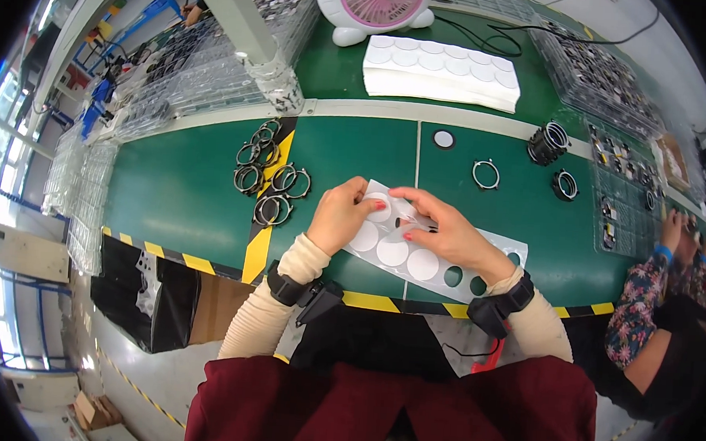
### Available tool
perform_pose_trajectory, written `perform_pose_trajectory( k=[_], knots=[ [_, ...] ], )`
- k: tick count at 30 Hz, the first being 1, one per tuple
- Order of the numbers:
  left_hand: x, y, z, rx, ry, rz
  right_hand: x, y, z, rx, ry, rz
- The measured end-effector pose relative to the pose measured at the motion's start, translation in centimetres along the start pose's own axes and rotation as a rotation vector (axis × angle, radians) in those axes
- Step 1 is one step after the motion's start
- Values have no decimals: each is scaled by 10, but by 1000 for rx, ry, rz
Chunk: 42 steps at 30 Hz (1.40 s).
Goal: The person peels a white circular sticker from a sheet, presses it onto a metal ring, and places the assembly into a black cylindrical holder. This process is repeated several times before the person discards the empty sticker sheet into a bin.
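Observation:
A white sheet of round stickers (423,265) lies at the near edge of the green table; at its right end, round holes show the green below. My left hand (339,216) pinches the sheet's left end, with thumb and fingertips beside a white disc. My right hand (453,235) hovers over the sheet's upper part, index finger and thumb curved around a thin, whitish sticker piece that is partly lifted. How far it is peeled off is hard to tell. Several black rings (273,209) lie in a loose group to the left of my hands.
Farther right are a single ring (485,174), a small white-centred disc (444,139), a stack of black rings (548,143) and clear trays of parts (614,184). A stack of sticker sheets (441,72) and a pink-white fan (374,3) stand behind. A co-worker's arm (643,295) is at right.

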State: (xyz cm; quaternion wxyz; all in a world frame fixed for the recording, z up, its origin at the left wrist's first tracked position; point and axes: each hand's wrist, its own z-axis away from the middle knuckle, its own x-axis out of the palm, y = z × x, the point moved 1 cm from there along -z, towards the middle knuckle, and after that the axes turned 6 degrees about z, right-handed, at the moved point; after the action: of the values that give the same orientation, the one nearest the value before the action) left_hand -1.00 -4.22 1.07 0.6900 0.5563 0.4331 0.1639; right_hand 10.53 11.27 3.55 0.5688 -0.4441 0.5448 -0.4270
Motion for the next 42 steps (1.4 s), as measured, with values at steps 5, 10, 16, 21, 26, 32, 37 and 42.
perform_pose_trajectory(
  k=[5,10,16,21,26,32,37,42],
  knots=[
    [-4,-2,0,85,24,-173,-4,21,-1,-507,217,808],
    [-50,5,-5,318,308,-569,-8,7,3,-521,505,527],
    [-104,-34,-19,252,300,-1132,11,1,0,-123,244,101],
    [-94,-10,-34,451,279,-985,2,7,-5,-26,278,-99],
    [-36,59,-45,-149,-170,-16,-27,12,-21,-111,497,-151],
    [21,37,-52,-378,-594,910,-32,14,-25,-132,723,-494],
    [26,39,-48,-444,-569,1396,-26,16,-25,-20,662,-546],
    [34,24,-47,-491,-530,1467,-19,26,-26,98,514,-545]
  ],
)
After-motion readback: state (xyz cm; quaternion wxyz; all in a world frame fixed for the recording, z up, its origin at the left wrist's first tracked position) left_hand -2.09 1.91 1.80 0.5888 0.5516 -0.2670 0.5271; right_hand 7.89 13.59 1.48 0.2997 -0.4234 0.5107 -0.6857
